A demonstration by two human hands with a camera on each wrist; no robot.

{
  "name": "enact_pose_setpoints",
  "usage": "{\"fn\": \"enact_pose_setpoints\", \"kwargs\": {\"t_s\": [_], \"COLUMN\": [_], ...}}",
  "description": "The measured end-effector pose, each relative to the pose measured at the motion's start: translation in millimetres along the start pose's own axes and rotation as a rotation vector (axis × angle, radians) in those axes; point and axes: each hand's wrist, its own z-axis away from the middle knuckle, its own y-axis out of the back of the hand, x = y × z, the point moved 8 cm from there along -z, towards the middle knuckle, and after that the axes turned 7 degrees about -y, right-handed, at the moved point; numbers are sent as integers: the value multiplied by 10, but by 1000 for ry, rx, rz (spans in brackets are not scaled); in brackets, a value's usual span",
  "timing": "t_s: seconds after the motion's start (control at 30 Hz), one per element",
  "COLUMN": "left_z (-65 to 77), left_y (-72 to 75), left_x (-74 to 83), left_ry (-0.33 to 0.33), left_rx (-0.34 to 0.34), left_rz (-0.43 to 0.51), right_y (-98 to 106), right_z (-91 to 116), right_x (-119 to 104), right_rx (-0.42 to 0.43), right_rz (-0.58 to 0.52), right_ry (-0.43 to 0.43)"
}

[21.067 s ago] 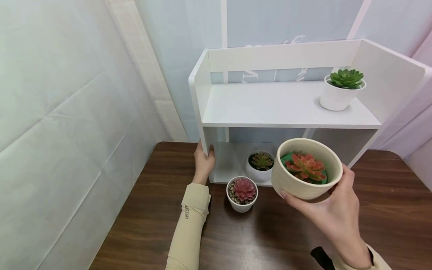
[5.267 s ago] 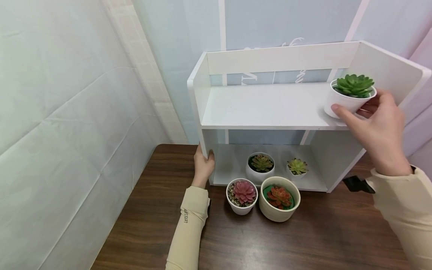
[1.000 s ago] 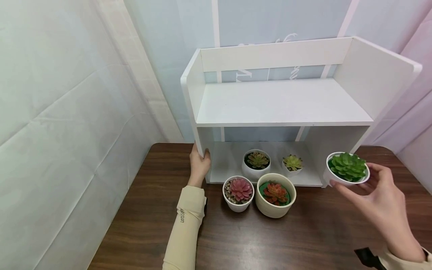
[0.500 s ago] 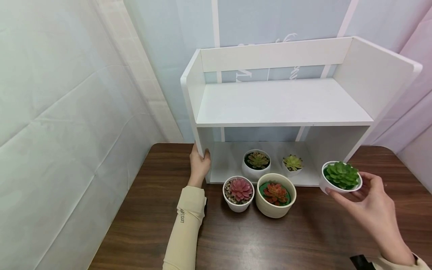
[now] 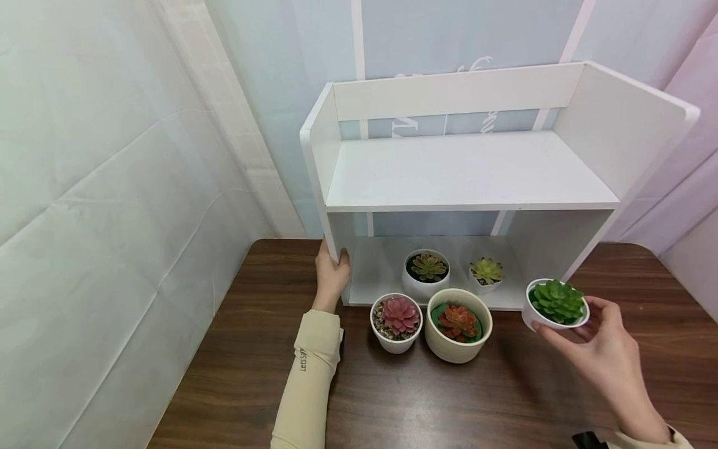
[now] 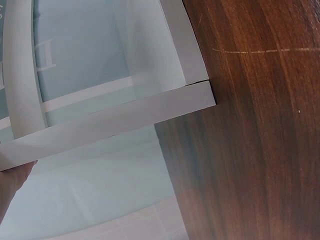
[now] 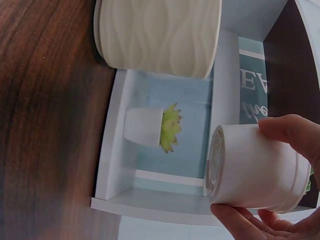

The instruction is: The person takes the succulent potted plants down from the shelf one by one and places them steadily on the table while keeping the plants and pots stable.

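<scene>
My right hand (image 5: 603, 358) grips a white pot with a green succulent (image 5: 556, 302) between thumb and fingers, in front of the shelf's lower right corner. The right wrist view shows the white pot (image 7: 257, 167) from its side and base. My left hand (image 5: 331, 274) holds the left side panel of the white two-tier shelf (image 5: 471, 168); in the left wrist view only part of that hand (image 6: 14, 182) shows. A cream pot with a red succulent (image 5: 458, 324) and a white pot with a pink succulent (image 5: 396, 322) stand on the table before the shelf.
On the lower tier sit a white pot with a brownish-green succulent (image 5: 426, 274) and a small white pot with a yellow-green succulent (image 5: 485, 274). Dark wooden table (image 5: 426, 405) lies under everything; a pale curtain (image 5: 112, 218) hangs at left.
Since the earliest frame, the cream pot was set on the table. The green succulent was then lifted off the upper tier, and over the last second it has moved left and closer to me.
</scene>
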Motion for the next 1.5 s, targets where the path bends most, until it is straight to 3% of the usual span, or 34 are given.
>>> {"fn": "enact_pose_setpoints", "kwargs": {"t_s": [0.87, 1.1, 1.5], "left_z": [13, -11, -19], "left_y": [1, -66, -69], "left_x": [-29, -423, -437], "left_ry": [7, 15, -10], "left_rx": [3, 11, 13], "left_rz": [7, 21, 25], "right_y": [-215, -267, -376], "right_z": [78, 79, 69], "right_x": [254, 337, 440], "right_rx": [-46, -61, -77], "right_rz": [31, 59, 92], "right_ry": [-49, -44, -39]}}
